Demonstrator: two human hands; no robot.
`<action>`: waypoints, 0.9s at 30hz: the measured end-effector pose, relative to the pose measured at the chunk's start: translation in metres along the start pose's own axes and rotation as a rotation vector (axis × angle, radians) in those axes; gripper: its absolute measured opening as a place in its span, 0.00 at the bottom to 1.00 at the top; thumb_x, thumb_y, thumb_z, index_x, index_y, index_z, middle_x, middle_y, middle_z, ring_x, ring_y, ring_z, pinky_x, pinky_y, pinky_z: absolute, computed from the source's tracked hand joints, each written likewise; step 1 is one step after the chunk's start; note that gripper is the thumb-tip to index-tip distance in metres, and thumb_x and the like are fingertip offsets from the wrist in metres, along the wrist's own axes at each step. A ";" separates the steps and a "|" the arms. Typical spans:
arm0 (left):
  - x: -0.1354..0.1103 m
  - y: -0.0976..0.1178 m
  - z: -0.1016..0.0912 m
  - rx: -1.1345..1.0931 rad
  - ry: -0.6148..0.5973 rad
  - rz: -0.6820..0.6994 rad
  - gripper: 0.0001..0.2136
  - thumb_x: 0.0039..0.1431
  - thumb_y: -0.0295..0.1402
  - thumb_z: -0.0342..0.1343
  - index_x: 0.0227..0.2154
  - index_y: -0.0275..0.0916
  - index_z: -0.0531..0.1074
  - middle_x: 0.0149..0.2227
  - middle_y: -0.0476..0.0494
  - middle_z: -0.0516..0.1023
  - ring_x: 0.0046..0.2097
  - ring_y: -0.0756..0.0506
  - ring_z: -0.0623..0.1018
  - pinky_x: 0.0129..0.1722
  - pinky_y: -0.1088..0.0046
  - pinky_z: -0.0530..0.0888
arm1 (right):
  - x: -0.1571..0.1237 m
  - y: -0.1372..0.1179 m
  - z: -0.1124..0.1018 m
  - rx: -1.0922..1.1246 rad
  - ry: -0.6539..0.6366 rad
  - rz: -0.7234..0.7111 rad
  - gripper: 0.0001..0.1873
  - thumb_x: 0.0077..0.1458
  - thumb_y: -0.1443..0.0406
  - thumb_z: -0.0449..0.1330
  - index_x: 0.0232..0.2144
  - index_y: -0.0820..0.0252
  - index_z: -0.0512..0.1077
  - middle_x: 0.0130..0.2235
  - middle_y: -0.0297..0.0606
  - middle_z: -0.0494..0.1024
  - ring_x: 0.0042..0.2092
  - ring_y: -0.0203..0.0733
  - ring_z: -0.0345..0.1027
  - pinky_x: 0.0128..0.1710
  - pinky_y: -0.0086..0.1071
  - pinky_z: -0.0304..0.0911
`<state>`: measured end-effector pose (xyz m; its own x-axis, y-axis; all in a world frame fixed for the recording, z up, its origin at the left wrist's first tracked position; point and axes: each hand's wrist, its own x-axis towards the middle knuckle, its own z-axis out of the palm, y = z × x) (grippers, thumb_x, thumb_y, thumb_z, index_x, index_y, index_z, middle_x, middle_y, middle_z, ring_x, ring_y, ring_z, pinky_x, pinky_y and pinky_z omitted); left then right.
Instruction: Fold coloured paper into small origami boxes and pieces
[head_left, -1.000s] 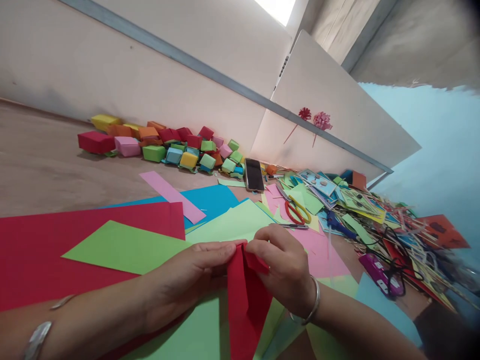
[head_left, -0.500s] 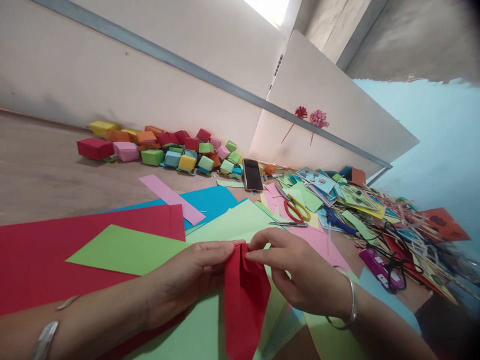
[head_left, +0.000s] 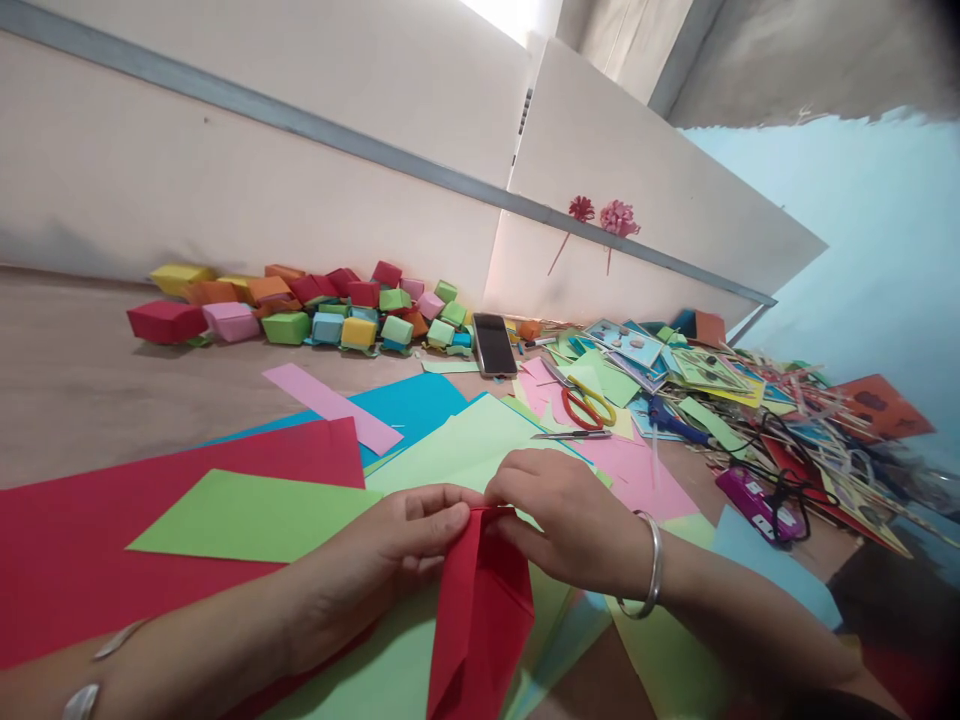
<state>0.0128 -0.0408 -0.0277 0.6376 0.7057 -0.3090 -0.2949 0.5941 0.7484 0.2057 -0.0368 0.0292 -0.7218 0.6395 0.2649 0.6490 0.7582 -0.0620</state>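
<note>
A folded red paper lies in front of me on a light green sheet. My left hand pinches its top left edge, thumb and fingers closed on the fold. My right hand, with a silver bangle at the wrist, presses and pinches the top right corner of the same red paper. Both hands meet at the paper's upper tip.
Big red, green, blue and pink sheets cover the table. A row of small coloured paper boxes lines the wall. A phone, scissors, a purple stapler and a heap of scraps lie to the right.
My right hand has come back onto the top of the red paper and closed on it. The fold at the tip now lies flatter. The view has tilted down slightly.
</note>
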 end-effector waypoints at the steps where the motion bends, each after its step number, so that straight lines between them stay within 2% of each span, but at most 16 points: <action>1: 0.000 0.000 0.000 0.002 0.004 -0.003 0.15 0.52 0.40 0.67 0.39 0.36 0.78 0.35 0.41 0.81 0.35 0.46 0.78 0.36 0.74 0.72 | 0.000 0.001 0.001 -0.035 -0.026 -0.008 0.06 0.55 0.72 0.57 0.26 0.61 0.69 0.27 0.35 0.74 0.28 0.36 0.62 0.27 0.30 0.52; 5: -0.001 -0.002 0.000 -0.016 -0.027 -0.041 0.16 0.56 0.41 0.63 0.43 0.35 0.77 0.38 0.38 0.82 0.39 0.43 0.79 0.41 0.70 0.73 | -0.003 0.002 0.009 -0.085 -0.002 -0.044 0.11 0.52 0.74 0.56 0.20 0.60 0.67 0.21 0.33 0.71 0.22 0.33 0.55 0.23 0.32 0.43; 8: -0.002 -0.004 0.001 -0.142 -0.041 -0.126 0.17 0.59 0.44 0.59 0.39 0.33 0.79 0.37 0.37 0.83 0.40 0.42 0.80 0.43 0.68 0.74 | -0.005 0.000 0.016 -0.064 0.087 -0.067 0.12 0.50 0.75 0.56 0.18 0.60 0.65 0.19 0.32 0.68 0.21 0.33 0.52 0.23 0.31 0.42; 10: -0.003 -0.005 0.005 -0.220 -0.005 -0.182 0.17 0.62 0.44 0.55 0.36 0.32 0.79 0.35 0.37 0.83 0.38 0.43 0.81 0.43 0.68 0.75 | -0.004 0.000 0.019 -0.078 0.118 -0.076 0.11 0.52 0.75 0.55 0.20 0.60 0.66 0.20 0.33 0.69 0.22 0.33 0.54 0.23 0.31 0.43; 12: -0.005 -0.005 0.010 -0.233 0.048 -0.204 0.17 0.65 0.41 0.51 0.35 0.31 0.78 0.34 0.37 0.83 0.36 0.43 0.82 0.43 0.67 0.76 | -0.002 0.000 0.020 -0.113 0.067 -0.077 0.11 0.54 0.74 0.53 0.22 0.62 0.69 0.22 0.35 0.71 0.23 0.34 0.56 0.24 0.31 0.44; 14: -0.007 -0.005 0.016 -0.204 0.076 -0.206 0.16 0.66 0.39 0.50 0.36 0.31 0.78 0.35 0.36 0.83 0.36 0.43 0.82 0.43 0.66 0.77 | 0.001 0.000 0.018 -0.126 -0.054 -0.050 0.11 0.56 0.73 0.53 0.25 0.62 0.71 0.24 0.36 0.74 0.24 0.35 0.58 0.25 0.31 0.44; 17: -0.011 -0.007 0.019 -0.167 0.042 -0.233 0.16 0.64 0.41 0.53 0.39 0.31 0.77 0.39 0.34 0.83 0.39 0.41 0.82 0.44 0.64 0.78 | 0.004 0.001 0.012 -0.073 -0.236 0.023 0.06 0.55 0.72 0.55 0.30 0.62 0.72 0.27 0.36 0.77 0.26 0.34 0.60 0.25 0.30 0.43; 19: -0.012 -0.009 0.017 -0.173 0.013 -0.241 0.17 0.63 0.43 0.55 0.39 0.31 0.77 0.39 0.33 0.83 0.39 0.41 0.83 0.44 0.64 0.78 | 0.006 0.001 0.009 -0.025 -0.316 0.046 0.05 0.52 0.73 0.57 0.29 0.61 0.72 0.27 0.34 0.77 0.26 0.34 0.60 0.24 0.29 0.43; 23: -0.012 -0.014 0.012 -0.209 0.029 -0.223 0.16 0.61 0.43 0.58 0.38 0.32 0.77 0.37 0.36 0.84 0.38 0.41 0.83 0.42 0.67 0.78 | 0.009 -0.004 0.007 0.008 -0.344 0.061 0.07 0.48 0.74 0.58 0.21 0.61 0.67 0.22 0.33 0.73 0.24 0.33 0.55 0.23 0.29 0.42; 27: -0.010 -0.015 0.012 -0.212 0.089 -0.266 0.19 0.60 0.46 0.58 0.36 0.32 0.77 0.35 0.36 0.84 0.35 0.42 0.83 0.40 0.68 0.79 | 0.010 -0.008 0.012 0.025 -0.311 0.055 0.08 0.47 0.72 0.59 0.19 0.61 0.65 0.22 0.32 0.72 0.23 0.33 0.52 0.23 0.29 0.41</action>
<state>0.0192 -0.0613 -0.0286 0.6505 0.5409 -0.5332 -0.2743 0.8219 0.4992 0.1910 -0.0350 0.0208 -0.7269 0.6852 -0.0461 0.6861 0.7215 -0.0931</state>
